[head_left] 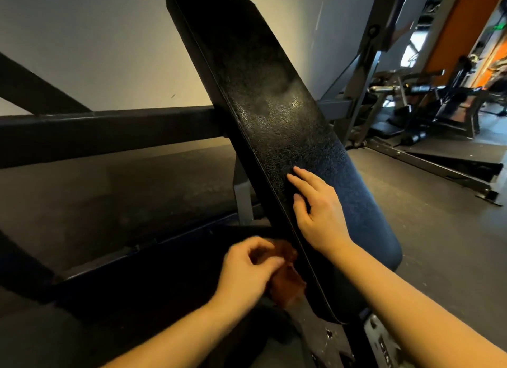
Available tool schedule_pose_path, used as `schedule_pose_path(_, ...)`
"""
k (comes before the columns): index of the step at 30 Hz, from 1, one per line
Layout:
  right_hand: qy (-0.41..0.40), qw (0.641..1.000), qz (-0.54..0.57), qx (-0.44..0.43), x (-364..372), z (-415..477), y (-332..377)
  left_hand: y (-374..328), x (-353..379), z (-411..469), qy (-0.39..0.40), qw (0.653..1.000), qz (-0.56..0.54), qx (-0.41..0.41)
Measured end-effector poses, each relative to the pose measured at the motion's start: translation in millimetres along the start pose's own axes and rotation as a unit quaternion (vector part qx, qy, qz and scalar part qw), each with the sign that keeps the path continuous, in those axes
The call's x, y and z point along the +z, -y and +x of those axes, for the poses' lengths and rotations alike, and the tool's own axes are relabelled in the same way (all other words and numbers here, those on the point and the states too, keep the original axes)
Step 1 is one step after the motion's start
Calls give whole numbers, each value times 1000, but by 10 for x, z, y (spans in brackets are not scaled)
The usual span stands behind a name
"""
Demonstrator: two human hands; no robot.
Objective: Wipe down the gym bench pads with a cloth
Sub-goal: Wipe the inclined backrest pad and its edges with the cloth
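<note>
Head view, first voice: What stands in the middle?

Second voice: A long black textured vinyl bench pad (274,115), tilted steeply, its top end farthest away.

First voice: Where are the hands?

Second voice: The right hand (318,211) lies flat on the pad's lower face, fingers straight and slightly spread. The left hand (252,266), blurred, is just beside the pad's left edge near its bottom end, fingers curled, pinching a crumpled rust-brown cloth (285,282).

First voice: Does the cloth touch the pad?

Second voice: Cannot tell.
</note>
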State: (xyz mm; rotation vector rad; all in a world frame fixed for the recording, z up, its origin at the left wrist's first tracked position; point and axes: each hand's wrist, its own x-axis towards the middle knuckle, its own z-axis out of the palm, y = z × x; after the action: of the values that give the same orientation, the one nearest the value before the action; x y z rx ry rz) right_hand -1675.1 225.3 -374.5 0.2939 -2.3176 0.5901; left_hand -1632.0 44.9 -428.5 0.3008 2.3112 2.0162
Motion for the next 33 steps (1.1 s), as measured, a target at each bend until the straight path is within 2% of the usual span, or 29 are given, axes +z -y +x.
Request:
schedule_pose_path(3, -3, 1000, 1, 28, -69, 179, 107, -363, -502, 345, -57, 998, 14, 8)
schedule_pose_path(7, -27, 999, 44, 2, 20, 731, 336, -974, -1052, 728, 4, 998, 10, -57)
schedule_pose_path(11, -33, 992, 108, -51, 247, 1506, 546, -1466, -1482, 1121, 12, 985, 167, 49)
schedule_pose_path(13, -17, 990, 112, -80, 329, 1928, 626, -1665, -1647, 1370, -4, 973, 212, 89)
schedule_pose_path(16, -25, 994, 54, -92, 406, 2570, 687, -1950, -1865, 1702, -56, 972, 189, 124)
schedule_pose_path(19, -9, 999, -1, -34, 401, 3077, 655, -2289, -2012, 1992, -111, 976, 142, 121)
schedule_pose_path(21, 37, 999, -8, -8, 377, 3283, 601, -2513, -2047, 2168, -148, 979, 113, 86)
schedule_pose_path(24, 152, 988, -4, 14, 296, 3437, 508, -2852, -2043, 2374, -192, 980, 58, -2)
schedule_pose_path(28, 308, 951, 1, 20, 50, 3548, 482, -3434, -2032, 2464, -165, 979, -12, -122)
schedule_pose_path(30, 349, 936, 35, 37, -145, 3680, 521, -3761, -2016, 2458, -160, 974, 16, -160)
schedule_pose_path(33, 377, 920, 79, 64, -450, 3935, 617, -4207, -1982, 2457, -151, 962, 146, -174)
